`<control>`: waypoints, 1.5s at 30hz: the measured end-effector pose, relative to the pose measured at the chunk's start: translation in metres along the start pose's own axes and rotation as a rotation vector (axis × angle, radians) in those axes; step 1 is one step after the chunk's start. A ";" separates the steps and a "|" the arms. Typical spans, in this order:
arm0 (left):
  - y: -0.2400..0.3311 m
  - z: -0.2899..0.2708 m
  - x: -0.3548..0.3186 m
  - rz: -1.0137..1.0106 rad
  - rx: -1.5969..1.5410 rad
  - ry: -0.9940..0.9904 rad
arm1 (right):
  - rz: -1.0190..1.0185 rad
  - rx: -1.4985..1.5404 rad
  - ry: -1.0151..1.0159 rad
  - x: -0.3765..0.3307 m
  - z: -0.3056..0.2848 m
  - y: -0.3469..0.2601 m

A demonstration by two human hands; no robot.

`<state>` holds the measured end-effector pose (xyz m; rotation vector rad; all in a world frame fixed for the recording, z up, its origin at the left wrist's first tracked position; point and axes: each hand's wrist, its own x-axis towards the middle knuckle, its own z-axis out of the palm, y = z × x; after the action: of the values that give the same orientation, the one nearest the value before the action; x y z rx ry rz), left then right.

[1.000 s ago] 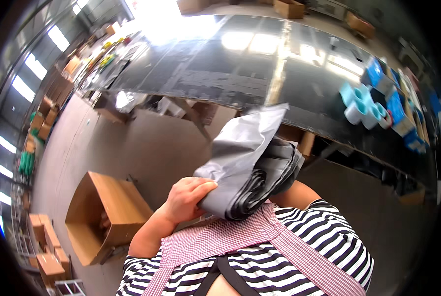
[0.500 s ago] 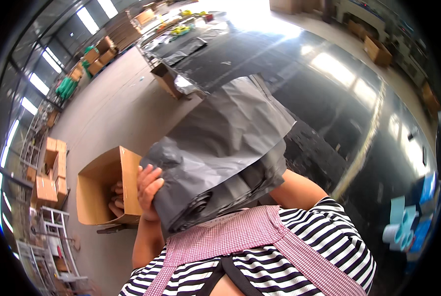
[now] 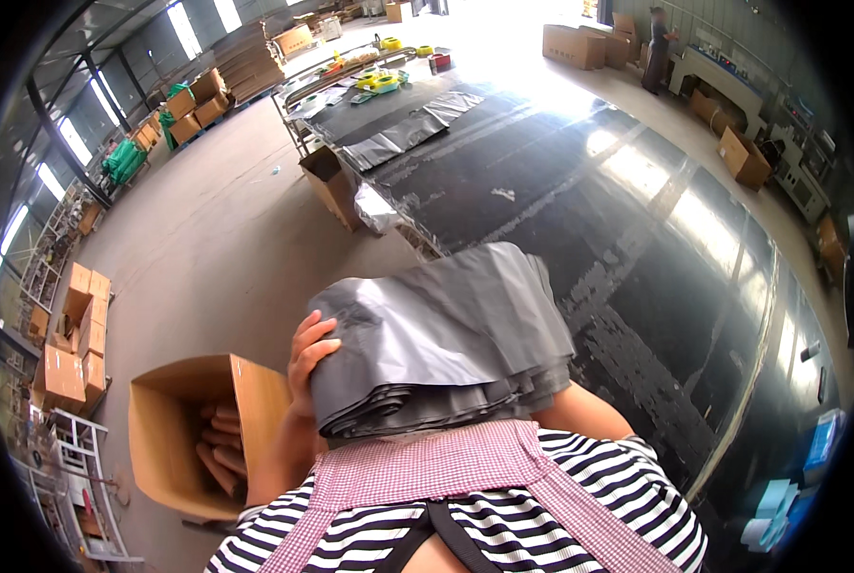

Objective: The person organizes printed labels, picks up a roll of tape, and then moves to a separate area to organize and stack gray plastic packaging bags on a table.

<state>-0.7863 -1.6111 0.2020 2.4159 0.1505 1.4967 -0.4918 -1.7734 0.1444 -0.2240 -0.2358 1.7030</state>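
A thick bundle of folded dark grey plastic sheeting [image 3: 436, 325] is held up against my chest, its layered folds showing along the lower edge. My left hand [image 3: 310, 358] grips its left end, with the fingers curled over the top side. Toward the bundle's right end runs my right forearm [image 3: 589, 411]; the right hand itself is hidden behind the sheeting. Just left of my left arm stands an open cardboard box [image 3: 174, 430] with several brown rolled or tube-like pieces [image 3: 221, 439] inside.
A large black-topped table [image 3: 637, 277] stretches ahead and right, with flat grey sheets [image 3: 412, 129] and yellow tape rolls [image 3: 379, 83] at its far left. Another open carton [image 3: 331, 186] stands by its left edge. Light blue rolls [image 3: 775, 511] lie near right. A person [image 3: 656, 53] stands far off.
The bundle has come lower and closer to my chest, more level than before, with my left hand still on its left end. The view has tilted up, showing more of the table and the far person.
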 end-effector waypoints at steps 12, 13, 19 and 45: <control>-0.237 0.157 0.143 0.229 -0.309 -0.567 | -0.487 -0.080 0.307 0.098 -0.089 -0.166; -0.257 0.175 0.156 0.258 -0.310 -0.600 | -0.520 -0.096 0.320 0.112 -0.098 -0.189; -0.344 0.255 0.219 0.286 -0.225 -0.568 | -0.620 -0.228 0.360 0.201 -0.146 -0.355; -0.566 0.431 0.327 0.262 -0.912 -1.573 | -0.493 -1.697 2.111 0.384 -0.191 -0.347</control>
<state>-0.2179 -1.0774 0.1327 2.0551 -0.9342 -0.5530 -0.1636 -1.3395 0.0540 -2.5686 -0.0092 -0.2849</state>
